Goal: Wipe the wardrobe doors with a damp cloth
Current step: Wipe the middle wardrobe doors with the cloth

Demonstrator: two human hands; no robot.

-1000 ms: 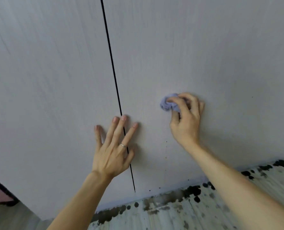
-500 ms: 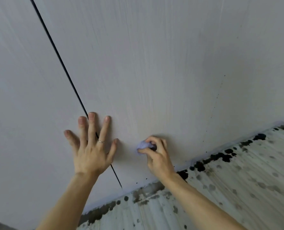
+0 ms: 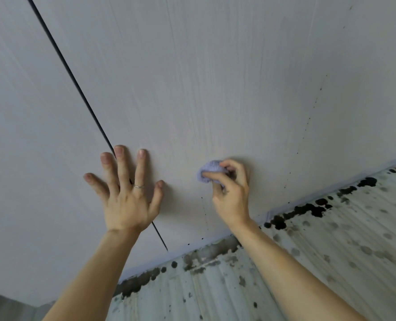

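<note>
the wardrobe doors (image 3: 215, 89) filled most of the view, pale grey-white panels with a fine vertical grain like printed wood laminate, matte and smooth. a thin dark gap (image 3: 76, 82) ran slantwise between the two doors, straight and narrow, ending near the lower edge.

the left hand (image 3: 125, 195) lay flat against the doors, palm pressed down, its fingers (image 3: 120, 167) spread wide and holding nothing. it straddled the gap, with the middle finger crossing the line. a slim silver ring (image 3: 139, 186) circled one finger.

the right hand (image 3: 233, 195) was just beside it, on the right-hand door, low down near the bottom edge. its fingers (image 3: 217, 177) were curled tight around the damp cloth (image 3: 209, 171), a small lavender wad, crumpled into a soft rounded lump with a ribbed, knitted-looking surface. the cloth was pressed against the door, bulging out to the left of the thumb and fingertips.

small dark specks (image 3: 308, 119) dotted the right door in a loose line running down toward the floor. the floor (image 3: 331, 262) below was pale, streaky boarding with lengthwise grooves, blotched with black and grey patches that clustered thickest along the foot of the wardrobe. both forearms were bare.
</note>
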